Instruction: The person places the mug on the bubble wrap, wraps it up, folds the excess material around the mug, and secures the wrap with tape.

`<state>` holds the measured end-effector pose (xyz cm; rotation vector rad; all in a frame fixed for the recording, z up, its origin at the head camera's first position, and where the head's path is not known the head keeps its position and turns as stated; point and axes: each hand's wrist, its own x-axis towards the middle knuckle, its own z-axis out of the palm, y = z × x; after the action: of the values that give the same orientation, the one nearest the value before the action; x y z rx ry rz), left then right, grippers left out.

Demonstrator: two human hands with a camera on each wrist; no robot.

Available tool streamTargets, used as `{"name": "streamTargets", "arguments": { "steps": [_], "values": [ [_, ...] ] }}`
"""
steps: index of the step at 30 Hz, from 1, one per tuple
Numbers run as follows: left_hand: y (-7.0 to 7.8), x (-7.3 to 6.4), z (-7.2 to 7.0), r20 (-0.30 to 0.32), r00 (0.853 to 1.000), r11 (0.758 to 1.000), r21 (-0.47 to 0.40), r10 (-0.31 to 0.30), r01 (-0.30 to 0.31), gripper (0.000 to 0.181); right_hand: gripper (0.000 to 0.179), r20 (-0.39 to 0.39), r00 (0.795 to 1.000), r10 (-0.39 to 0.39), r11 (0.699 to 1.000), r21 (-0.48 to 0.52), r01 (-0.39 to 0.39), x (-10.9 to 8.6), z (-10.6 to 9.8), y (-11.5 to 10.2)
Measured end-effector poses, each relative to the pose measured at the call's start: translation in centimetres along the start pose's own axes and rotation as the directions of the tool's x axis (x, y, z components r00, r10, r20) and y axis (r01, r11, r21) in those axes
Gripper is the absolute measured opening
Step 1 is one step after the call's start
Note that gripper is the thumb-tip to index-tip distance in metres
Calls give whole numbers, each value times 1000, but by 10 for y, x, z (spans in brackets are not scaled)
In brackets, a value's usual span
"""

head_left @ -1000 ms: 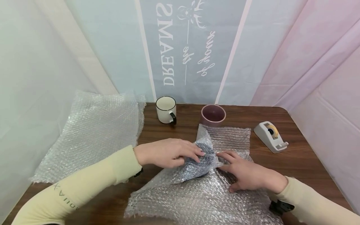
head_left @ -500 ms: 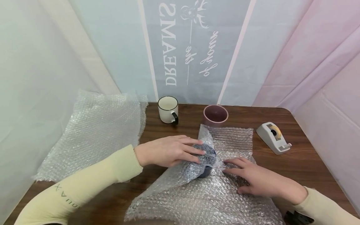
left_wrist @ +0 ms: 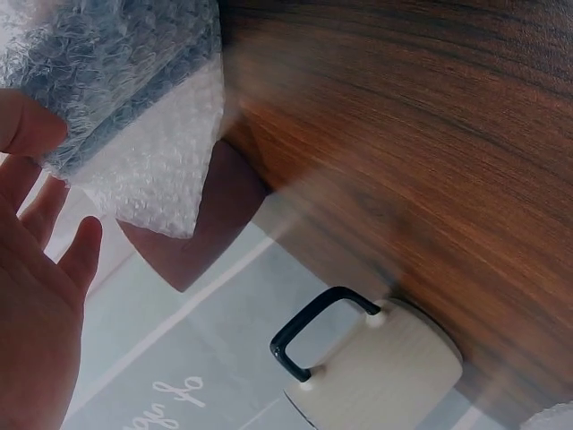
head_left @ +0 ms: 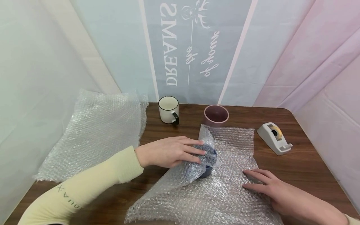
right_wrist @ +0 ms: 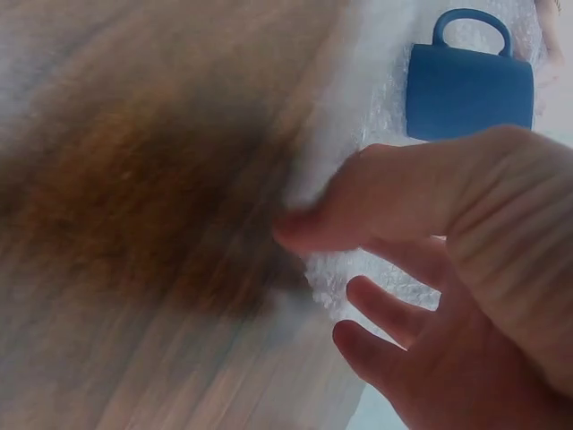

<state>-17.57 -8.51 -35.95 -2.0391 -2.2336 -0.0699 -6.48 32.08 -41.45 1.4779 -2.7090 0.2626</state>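
A dark blue mug lies on its side on a large bubble wrap sheet, with one corner of the sheet folded over it. My left hand presses that folded flap down on the mug with straight fingers. My right hand lies flat on the sheet, near right of the mug and apart from it. In the right wrist view the blue mug shows its handle beyond my spread fingers. The left wrist view shows the wrap's fold beside my palm.
A white mug with a black handle and a pink cup stand at the back of the wooden table. A tape dispenser sits at the right. More bubble wrap is piled at the left edge. Fabric walls close in all round.
My right hand has slid across the sheet from beside the mug toward the near right. My left hand has stayed on the folded flap over the mug.
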Motion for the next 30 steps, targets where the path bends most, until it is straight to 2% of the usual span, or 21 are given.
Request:
{"name": "streamTargets", "arguments": {
  "steps": [6,10,14,17,20,24,25,27,30],
  "values": [
    [1,-2,1,-1,1000,1000,-13,-10,10,48,94,15,999,36,999,-20,-36,-7,0,-1],
    [1,-2,2,-15,1000,999,-37,-13,12,47,97,67,996,59,997,44,-62,-11,-2,-2],
    [1,-1,2,-29,999,999,-53,-13,12,46,84,105,992,75,993,82,-84,-12,-7,-2],
    [1,-1,2,-23,1000,999,-44,-16,15,46,69,63,996,55,996,68,-60,-11,-12,-1],
    [2,-1,2,-9,1000,999,-36,-22,22,47,63,-18,1000,5,999,48,-4,-7,-16,1],
    [1,-1,3,-17,1000,999,-34,-20,19,48,15,-106,993,-47,997,49,52,0,-24,3],
    [2,-1,3,-20,1000,999,-30,-18,18,48,15,-120,992,-51,997,53,58,1,-27,3],
    [2,-1,3,-24,1000,1000,-19,-12,11,48,37,-141,988,-62,996,57,70,6,-35,2],
    [3,-1,4,-21,1000,1000,7,-4,4,46,31,-167,983,-72,995,51,81,14,-48,-1]
  ]
}}
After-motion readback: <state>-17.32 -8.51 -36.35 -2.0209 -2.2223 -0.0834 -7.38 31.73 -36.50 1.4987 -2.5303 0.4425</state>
